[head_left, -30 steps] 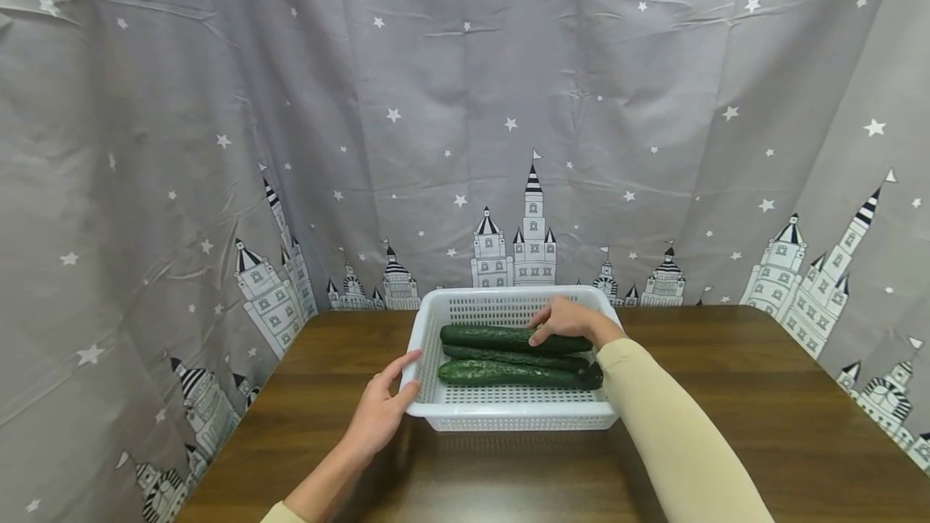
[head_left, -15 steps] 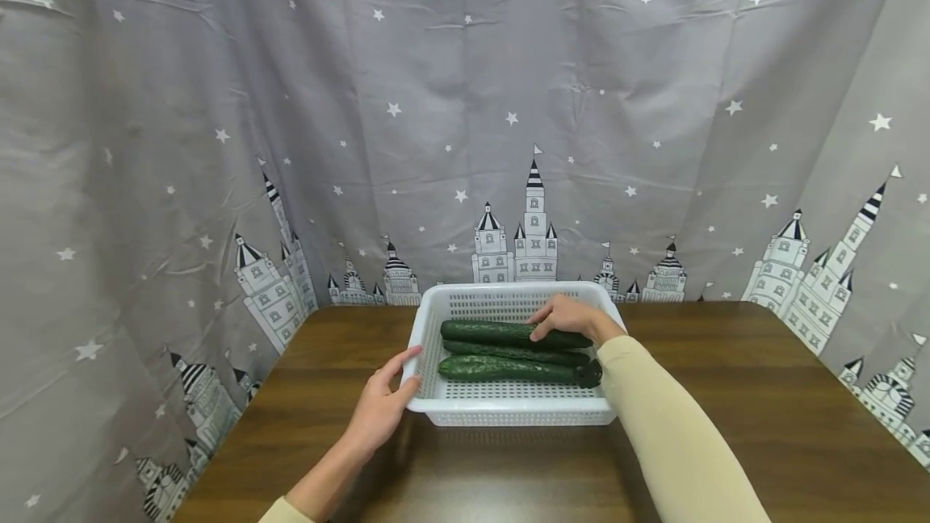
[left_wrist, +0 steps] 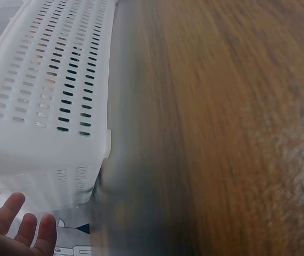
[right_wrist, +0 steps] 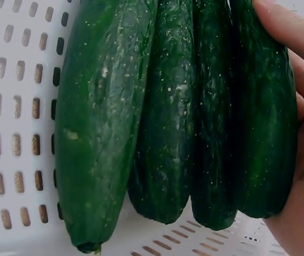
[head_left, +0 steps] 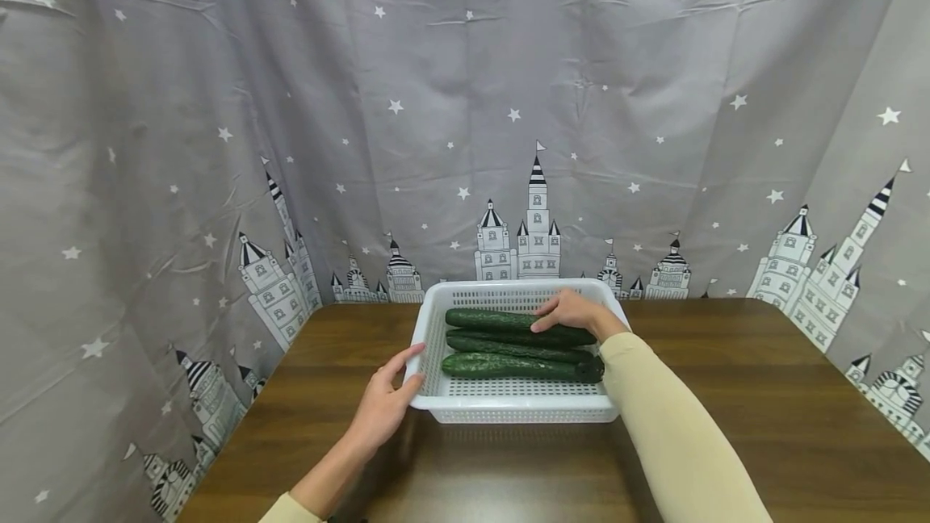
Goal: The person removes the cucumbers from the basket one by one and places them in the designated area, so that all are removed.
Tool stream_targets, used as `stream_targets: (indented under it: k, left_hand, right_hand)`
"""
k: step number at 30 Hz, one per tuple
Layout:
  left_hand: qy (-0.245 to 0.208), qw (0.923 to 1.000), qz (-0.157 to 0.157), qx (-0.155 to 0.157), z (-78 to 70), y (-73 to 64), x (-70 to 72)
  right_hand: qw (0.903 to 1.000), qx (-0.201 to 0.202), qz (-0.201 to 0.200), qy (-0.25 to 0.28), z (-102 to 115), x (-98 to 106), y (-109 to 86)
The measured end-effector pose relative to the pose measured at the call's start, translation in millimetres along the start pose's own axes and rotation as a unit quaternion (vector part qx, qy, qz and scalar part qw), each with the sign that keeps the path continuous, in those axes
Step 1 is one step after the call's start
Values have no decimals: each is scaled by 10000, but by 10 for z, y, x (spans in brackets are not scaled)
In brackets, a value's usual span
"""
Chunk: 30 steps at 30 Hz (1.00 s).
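Several dark green cucumbers lie side by side in a white plastic basket (head_left: 519, 403) on the table. My right hand (head_left: 570, 311) reaches in from the right and grips the farthest cucumber (head_left: 487, 318), thumb on the near side. In the right wrist view, this cucumber (right_wrist: 264, 138) lies against the palm, and its neighbours fill the middle. The nearest cucumber (head_left: 501, 366) is close to the basket's front. At the basket's left side, my left hand (head_left: 385, 400) holds the rim. The left wrist view shows the slotted outer wall (left_wrist: 50, 80) and some left fingertips (left_wrist: 48, 229).
Brown wooden table (head_left: 712, 394) surrounds the basket. A grey curtain (head_left: 429, 103) printed with stars and castles hangs behind it and along both sides.
The farthest cucumber has shifted slightly toward the back of the basket with my right hand, widening the gap at its left end. My left hand stays at the rim.
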<state>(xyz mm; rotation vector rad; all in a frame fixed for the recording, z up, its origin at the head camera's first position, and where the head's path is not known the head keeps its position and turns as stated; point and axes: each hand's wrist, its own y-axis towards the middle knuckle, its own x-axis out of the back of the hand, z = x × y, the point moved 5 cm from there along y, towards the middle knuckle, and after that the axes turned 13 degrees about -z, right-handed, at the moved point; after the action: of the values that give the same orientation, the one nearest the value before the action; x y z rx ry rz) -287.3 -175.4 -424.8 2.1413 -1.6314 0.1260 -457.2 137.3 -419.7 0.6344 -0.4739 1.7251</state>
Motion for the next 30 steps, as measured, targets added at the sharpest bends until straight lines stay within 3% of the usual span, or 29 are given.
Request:
stream_targets:
  k: [7, 11, 24, 30]
  left_hand:
    - [55, 9999, -91, -36, -15, 24, 13]
    - [228, 9996, -144, 16, -1, 29, 11]
    - [72, 9998, -110, -115, -21, 41, -20]
    - [-32, 9999, -83, 114, 64, 11, -11]
  right_hand:
    - [9995, -299, -24, -64, 5, 20, -22]
    - [9994, -306, 5, -135, 0, 16, -35]
    - [9995, -324, -34, 22, -67, 17, -42]
    - [9993, -357, -33, 70, -108, -71, -46]
